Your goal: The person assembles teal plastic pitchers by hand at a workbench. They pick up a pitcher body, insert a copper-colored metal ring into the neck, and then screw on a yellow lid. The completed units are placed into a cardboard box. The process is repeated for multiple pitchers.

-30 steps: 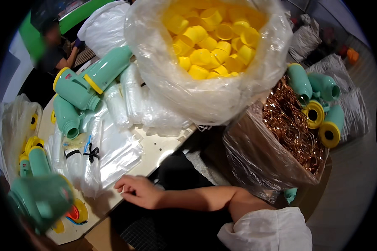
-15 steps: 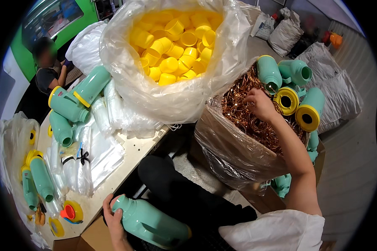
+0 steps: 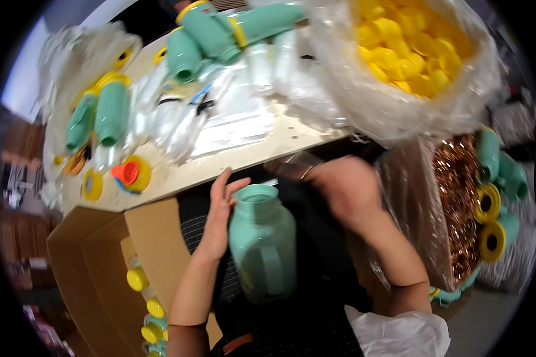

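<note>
A mint-green jug-like bottle body point(image 3: 262, 247) stands upright on my lap, its open neck up and its handle toward me. My left hand point(image 3: 215, 217) is at the left side of the neck with its fingers stretched out, not wrapped round it. Right of the neck, my right hand point(image 3: 346, 193) is smeared by motion. At its fingertips is a thin, shiny copper-coloured ring point(image 3: 307, 171), blurred, held apart from the bottle.
A bag of yellow caps point(image 3: 411, 53) stands at the upper right; below it, a lined box holds copper-coloured rings point(image 3: 452, 208). Green bottles point(image 3: 208, 33) and clear bags point(image 3: 232, 119) lie on the table point(image 3: 298, 131). A cardboard box point(image 3: 89, 250) holds yellow-capped bottles.
My right hand has left the box of copper-coloured rings and come to the bottle with one. The bottle now stands upright instead of lying tilted. My view has swung left and down.
</note>
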The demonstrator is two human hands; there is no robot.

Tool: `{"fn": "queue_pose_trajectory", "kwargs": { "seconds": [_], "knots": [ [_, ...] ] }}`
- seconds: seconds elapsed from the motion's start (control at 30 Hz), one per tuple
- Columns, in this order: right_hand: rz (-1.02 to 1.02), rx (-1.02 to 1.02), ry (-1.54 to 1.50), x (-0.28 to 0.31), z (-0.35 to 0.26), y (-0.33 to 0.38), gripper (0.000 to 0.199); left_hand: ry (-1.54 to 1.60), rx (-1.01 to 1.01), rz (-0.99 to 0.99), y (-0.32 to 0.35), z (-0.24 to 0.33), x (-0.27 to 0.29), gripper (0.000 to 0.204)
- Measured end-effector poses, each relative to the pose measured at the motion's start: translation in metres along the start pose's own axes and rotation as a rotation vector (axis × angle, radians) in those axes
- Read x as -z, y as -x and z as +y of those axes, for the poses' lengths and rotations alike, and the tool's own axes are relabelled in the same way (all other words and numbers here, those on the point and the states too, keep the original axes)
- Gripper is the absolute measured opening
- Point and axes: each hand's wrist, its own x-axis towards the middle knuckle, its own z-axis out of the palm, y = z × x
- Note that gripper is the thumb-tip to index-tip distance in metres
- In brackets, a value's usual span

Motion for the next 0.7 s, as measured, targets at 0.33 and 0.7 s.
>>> {"fn": "queue_pose_trajectory", "kwargs": {
  "seconds": [0.33, 0.7],
  "knots": [
    [-0.058, 0.021, -0.403, -0.108, -0.046, 0.007, 0.030, 0.120, -0.093, 0.217, 0.037, 0.005, 0.019, 0.107],
    [-0.006, -0.128, -0.536, -0.109, -0.045, 0.032, 0.026, 0.119, -0.011, 0.021, 0.029, 0.002, 0.018, 0.053]
  ]
}}
